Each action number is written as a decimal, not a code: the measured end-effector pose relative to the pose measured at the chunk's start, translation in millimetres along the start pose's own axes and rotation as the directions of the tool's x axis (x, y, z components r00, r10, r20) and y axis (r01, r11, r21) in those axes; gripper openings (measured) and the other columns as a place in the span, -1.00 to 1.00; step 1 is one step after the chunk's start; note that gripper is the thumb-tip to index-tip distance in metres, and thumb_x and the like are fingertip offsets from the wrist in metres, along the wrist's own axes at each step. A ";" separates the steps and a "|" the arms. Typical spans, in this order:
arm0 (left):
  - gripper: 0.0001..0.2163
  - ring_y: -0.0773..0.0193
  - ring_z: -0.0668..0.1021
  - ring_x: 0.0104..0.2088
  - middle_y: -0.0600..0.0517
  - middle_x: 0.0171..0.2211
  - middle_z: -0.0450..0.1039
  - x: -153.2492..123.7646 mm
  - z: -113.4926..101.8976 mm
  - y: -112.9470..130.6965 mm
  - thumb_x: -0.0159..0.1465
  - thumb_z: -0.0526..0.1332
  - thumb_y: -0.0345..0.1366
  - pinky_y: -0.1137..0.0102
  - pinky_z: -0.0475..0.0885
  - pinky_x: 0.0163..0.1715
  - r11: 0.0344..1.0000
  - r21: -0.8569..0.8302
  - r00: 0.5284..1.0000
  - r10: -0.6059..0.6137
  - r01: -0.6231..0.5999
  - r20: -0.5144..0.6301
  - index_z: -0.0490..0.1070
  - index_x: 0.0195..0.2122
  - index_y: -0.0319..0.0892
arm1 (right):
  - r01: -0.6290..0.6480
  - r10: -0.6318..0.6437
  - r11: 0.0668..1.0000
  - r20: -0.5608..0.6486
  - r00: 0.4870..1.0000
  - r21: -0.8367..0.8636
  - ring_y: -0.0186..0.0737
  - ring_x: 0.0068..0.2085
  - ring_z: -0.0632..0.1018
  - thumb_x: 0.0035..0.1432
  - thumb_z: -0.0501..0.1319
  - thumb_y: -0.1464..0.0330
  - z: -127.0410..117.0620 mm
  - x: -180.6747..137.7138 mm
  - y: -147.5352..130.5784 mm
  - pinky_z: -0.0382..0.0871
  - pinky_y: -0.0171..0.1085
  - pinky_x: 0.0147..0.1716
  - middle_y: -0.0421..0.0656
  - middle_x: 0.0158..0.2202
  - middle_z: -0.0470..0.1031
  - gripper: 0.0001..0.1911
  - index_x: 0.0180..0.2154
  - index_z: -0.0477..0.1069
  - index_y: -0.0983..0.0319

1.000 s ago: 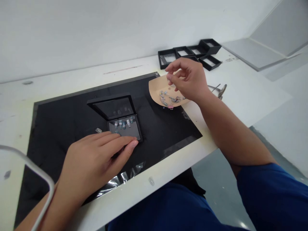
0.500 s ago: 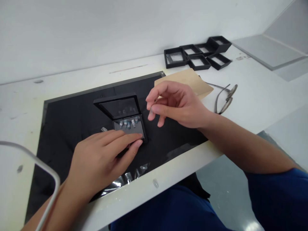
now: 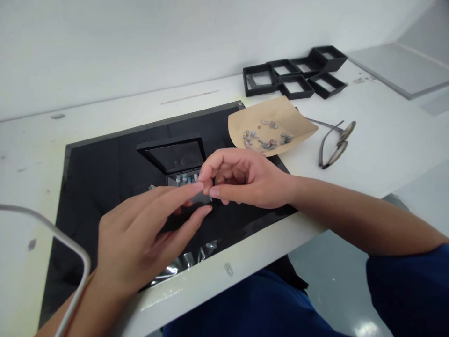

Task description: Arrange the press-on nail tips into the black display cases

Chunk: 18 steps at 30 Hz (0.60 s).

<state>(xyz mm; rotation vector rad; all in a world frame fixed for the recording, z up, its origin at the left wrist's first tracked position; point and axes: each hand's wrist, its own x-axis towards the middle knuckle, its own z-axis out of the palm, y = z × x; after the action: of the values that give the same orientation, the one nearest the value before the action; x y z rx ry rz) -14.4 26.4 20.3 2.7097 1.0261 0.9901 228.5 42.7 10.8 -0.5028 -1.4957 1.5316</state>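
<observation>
An open black case [image 3: 171, 149] stands on the black mat, its lid tilted back. Several small false nails [image 3: 189, 179], bluish and white, lie in a row inside, partly hidden by my hands. My left hand [image 3: 150, 224] is over the case's near edge, index finger and thumb spread apart, with nothing seen between them. Its index tip meets the fingers of my right hand [image 3: 242, 182]. That hand pinches a tiny clear piece between thumb and index, apparently a false nail [image 3: 211, 198], mostly covered by the fingers.
Behind my right hand, a tan paper sheet [image 3: 256, 114] holds several decorated false nails [image 3: 268, 142]. Folded glasses [image 3: 333, 152] lie to the right. Black frames [image 3: 259, 80] stand by the wall. A white cable [image 3: 75, 250] crosses at left; a clear nail-shaped piece [image 3: 228, 269] lies near the table edge.
My right hand has come down and left to meet my left fingers over the case. My left thumb and index have parted. The decorated pieces on the paper now show.
</observation>
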 end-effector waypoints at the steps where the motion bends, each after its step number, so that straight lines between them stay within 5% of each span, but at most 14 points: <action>1: -0.71 0.36 0.69 -0.29 0.15 -0.16 0.70 -0.1 -0.3 0.2 0.43 0.40 -0.30 0.42 0.56 -0.21 1.000 0.009 1.000 0.023 -0.023 0.001 0.49 0.15 0.04 | -0.008 0.007 1.000 0.006 1.000 0.014 -0.46 -0.28 0.58 0.27 0.36 0.54 -0.2 0.3 1.8 0.52 -0.46 -0.33 -0.21 -0.22 0.57 -0.85 -0.14 0.50 0.26; 18: -0.82 0.33 0.70 -0.41 0.15 -0.31 0.71 5.4 0.2 1.3 0.41 0.42 -0.28 0.36 0.57 -0.38 0.988 0.029 0.988 0.150 -0.149 -0.044 0.56 0.01 -0.04 | -0.187 0.187 0.978 0.008 0.982 0.090 -0.49 -0.39 0.55 0.25 0.41 0.56 2.4 -1.5 -6.5 0.46 -0.44 -0.41 -0.28 -0.32 0.61 -0.85 -0.17 0.56 0.24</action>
<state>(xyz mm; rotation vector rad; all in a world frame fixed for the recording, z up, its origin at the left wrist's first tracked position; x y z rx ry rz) -10.5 28.7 23.4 2.8334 0.8580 1.0742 229.4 39.2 16.9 -0.6040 -1.4040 1.7360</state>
